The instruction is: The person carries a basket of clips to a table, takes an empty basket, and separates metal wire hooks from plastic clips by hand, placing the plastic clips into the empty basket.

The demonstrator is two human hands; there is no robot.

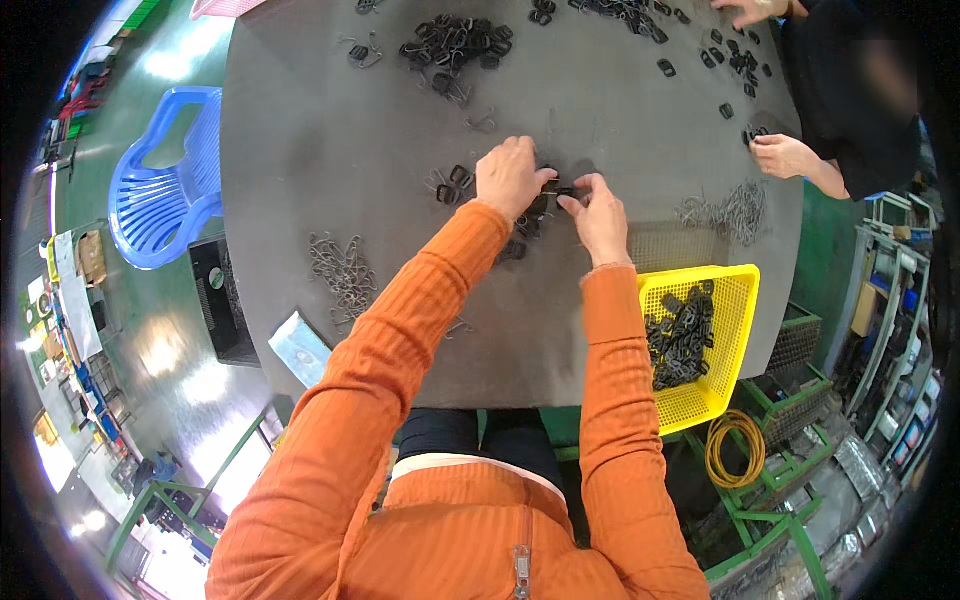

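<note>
Both arms reach forward over the grey table. My right hand [602, 220] is closed, thumb and fingertips pinching a small black buckle [566, 191]. Just left of it, my left hand [510, 180] is closed, its thumb pointing at that buckle; what its fingertips hold is too small to make out. Below and between the hands lies a small heap of black buckles [516, 249], partly hidden by them. Left of my left hand lie several black buckles [447, 192] with thin wire hooks. A pile of bare metal hooks [343, 272] lies beside my left forearm.
A yellow basket [742, 330] of black buckles stands by my right forearm, near more metal hooks [738, 212]. Buckle heaps [455, 42] lie at the far side. A blue-white packet [299, 348] lies front left. A co-worker's hand [783, 156] handles parts at right. A blue chair [165, 185] stands left.
</note>
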